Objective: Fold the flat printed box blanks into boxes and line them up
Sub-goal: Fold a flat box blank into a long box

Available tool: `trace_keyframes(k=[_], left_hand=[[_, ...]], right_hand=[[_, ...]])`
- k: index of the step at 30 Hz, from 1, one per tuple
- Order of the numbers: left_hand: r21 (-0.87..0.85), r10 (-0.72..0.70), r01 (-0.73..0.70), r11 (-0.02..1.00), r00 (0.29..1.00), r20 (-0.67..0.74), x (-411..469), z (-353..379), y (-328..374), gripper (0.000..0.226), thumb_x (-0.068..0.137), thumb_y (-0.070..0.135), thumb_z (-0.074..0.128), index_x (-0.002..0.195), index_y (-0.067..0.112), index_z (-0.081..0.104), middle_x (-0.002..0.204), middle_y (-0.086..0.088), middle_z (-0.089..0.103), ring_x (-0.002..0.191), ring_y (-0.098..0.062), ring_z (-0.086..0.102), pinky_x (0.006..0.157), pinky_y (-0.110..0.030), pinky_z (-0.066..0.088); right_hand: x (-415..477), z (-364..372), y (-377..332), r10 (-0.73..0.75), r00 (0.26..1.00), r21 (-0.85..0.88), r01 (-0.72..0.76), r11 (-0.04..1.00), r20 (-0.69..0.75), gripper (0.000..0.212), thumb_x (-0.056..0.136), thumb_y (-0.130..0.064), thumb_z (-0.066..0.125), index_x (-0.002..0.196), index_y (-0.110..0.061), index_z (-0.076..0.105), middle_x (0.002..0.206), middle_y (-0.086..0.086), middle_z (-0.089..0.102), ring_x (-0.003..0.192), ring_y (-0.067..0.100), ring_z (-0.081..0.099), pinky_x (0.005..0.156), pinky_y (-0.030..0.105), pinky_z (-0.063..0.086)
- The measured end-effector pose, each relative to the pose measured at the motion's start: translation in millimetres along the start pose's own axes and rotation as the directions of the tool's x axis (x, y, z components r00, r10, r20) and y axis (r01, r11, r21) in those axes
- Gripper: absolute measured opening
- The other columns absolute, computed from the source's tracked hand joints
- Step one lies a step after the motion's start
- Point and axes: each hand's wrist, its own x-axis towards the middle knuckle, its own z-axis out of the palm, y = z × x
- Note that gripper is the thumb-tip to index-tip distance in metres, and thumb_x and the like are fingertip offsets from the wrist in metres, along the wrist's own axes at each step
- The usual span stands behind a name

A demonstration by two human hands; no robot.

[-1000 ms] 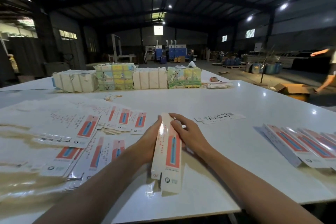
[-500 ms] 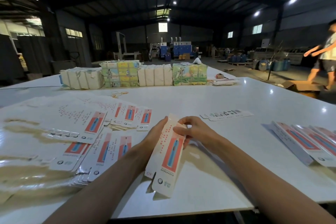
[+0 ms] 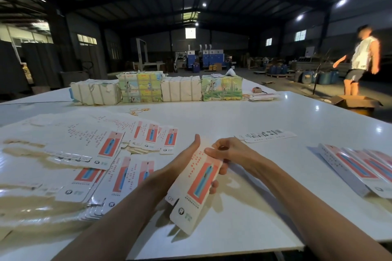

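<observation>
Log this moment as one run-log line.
phase: folding; left hand: grips box blank; right hand: pinches its far end; folded boxes: row at right; flat blanks: pile at left

The box (image 3: 199, 180) between the left grip (image 3: 182, 161) and right grip (image 3: 231, 152) is thin printed card, smooth with a slight sheen. The blanks (image 3: 110, 146) left of the grips are the same card, shinier under the lights. The tabletop (image 3: 233, 121) beneath is white, smooth, glossy board. Beyond the grips, the bundles (image 3: 95, 93) wear matt, torn paper.
</observation>
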Motion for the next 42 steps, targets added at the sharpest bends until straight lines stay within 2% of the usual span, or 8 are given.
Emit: trace_keyframes(k=[12, 18, 23, 27, 31, 34, 39, 42], left_hand=[[-0.114, 0.117, -0.102, 0.988, 0.984, 0.133, -3, 11, 6, 0.073, 0.086, 0.076, 0.062, 0.12, 0.011, 0.058, 0.1, -0.018, 0.065, 0.07, -0.031, 0.069, 0.067, -0.04, 0.063], [-0.121, 0.095, -0.096, 0.988, 0.995, -0.013, 4, 26, 5, 0.081, 0.064, 0.081, 0.069, 0.101, 0.012, 0.047, 0.072, -0.002, 0.048, 0.042, -0.008, 0.048, 0.043, -0.02, 0.048], [-0.188, 0.195, -0.211, 0.959, 0.976, -0.099, 13, 24, -5, 0.074, 0.072, 0.084, 0.069, 0.095, 0.015, 0.061, 0.074, -0.005, 0.067, 0.057, -0.017, 0.068, 0.057, -0.032, 0.06], [-0.282, 0.268, -0.309, 0.908, 0.947, -0.177, 12, 20, -5, 0.062, 0.072, 0.07, 0.08, 0.097, 0.014, 0.068, 0.082, -0.011, 0.074, 0.068, -0.025, 0.076, 0.065, -0.041, 0.064], [-0.087, 0.239, -0.28, 0.956, 0.917, -0.319, 5, 9, -10, 0.071, 0.082, 0.087, 0.049, 0.116, 0.028, 0.066, 0.097, 0.002, 0.082, 0.099, -0.023, 0.077, 0.068, -0.036, 0.065], [0.022, 0.256, -0.268, 0.963, 0.888, -0.383, 6, 23, -10, 0.069, 0.089, 0.083, 0.036, 0.132, 0.035, 0.061, 0.108, -0.01, 0.08, 0.097, -0.035, 0.079, 0.076, -0.045, 0.066], [0.427, 0.559, -0.379, 0.821, 0.682, -0.47, 4, 23, -12, 0.05, 0.09, 0.072, 0.045, 0.136, 0.055, 0.037, 0.111, 0.003, 0.073, 0.087, -0.009, 0.079, 0.062, -0.024, 0.061], [0.603, 0.593, -0.324, 0.729, 0.738, -0.321, 3, 28, -10, 0.076, 0.09, 0.065, 0.064, 0.15, 0.058, 0.018, 0.134, 0.021, 0.057, 0.088, 0.001, 0.075, 0.061, -0.012, 0.055]], right_hand=[[-10, 1, -14, -0.101, 0.995, 0.31, 0.104, 0.945, -0.025, 0.03, 0.101, -0.033, 0.071, 0.088, -0.005, 0.075, 0.095, 0.019, 0.074, 0.09, 0.031, 0.062, 0.083, 0.036, 0.048], [-12, 4, -20, -0.18, 0.982, 0.426, 0.187, 0.885, -0.056, 0.035, 0.103, -0.032, 0.066, 0.094, 0.002, 0.07, 0.085, 0.013, 0.061, 0.078, 0.023, 0.054, 0.088, 0.032, 0.052], [-12, 15, -19, -0.167, 0.977, 0.43, 0.209, 0.878, -0.134, 0.034, 0.1, -0.033, 0.07, 0.1, 0.001, 0.069, 0.086, 0.015, 0.064, 0.082, 0.025, 0.067, 0.078, 0.027, 0.056], [-11, 17, -16, -0.093, 0.981, 0.514, 0.169, 0.841, -0.169, 0.047, 0.095, -0.028, 0.077, 0.136, -0.016, 0.056, 0.093, 0.014, 0.069, 0.084, 0.026, 0.072, 0.072, 0.032, 0.059], [-13, 23, -12, -0.098, 0.987, 0.463, 0.147, 0.874, -0.129, 0.05, 0.099, -0.028, 0.074, 0.143, -0.03, 0.049, 0.098, 0.017, 0.074, 0.081, 0.026, 0.07, 0.065, 0.031, 0.059], [-14, 25, -12, -0.123, 0.974, 0.418, 0.193, 0.888, -0.188, 0.051, 0.098, -0.028, 0.075, 0.143, -0.038, 0.051, 0.108, 0.013, 0.079, 0.095, 0.032, 0.078, 0.072, 0.038, 0.065], [-13, 23, -13, -0.169, 0.941, 0.314, 0.262, 0.913, -0.294, 0.052, 0.096, -0.029, 0.077, 0.141, -0.038, 0.053, 0.107, 0.009, 0.081, 0.101, 0.03, 0.078, 0.096, 0.048, 0.061], [-13, 21, -12, -0.156, 0.93, 0.26, 0.249, 0.933, -0.334, 0.055, 0.094, -0.029, 0.08, 0.142, -0.039, 0.053, 0.102, 0.007, 0.081, 0.099, 0.025, 0.079, 0.096, 0.048, 0.062]])
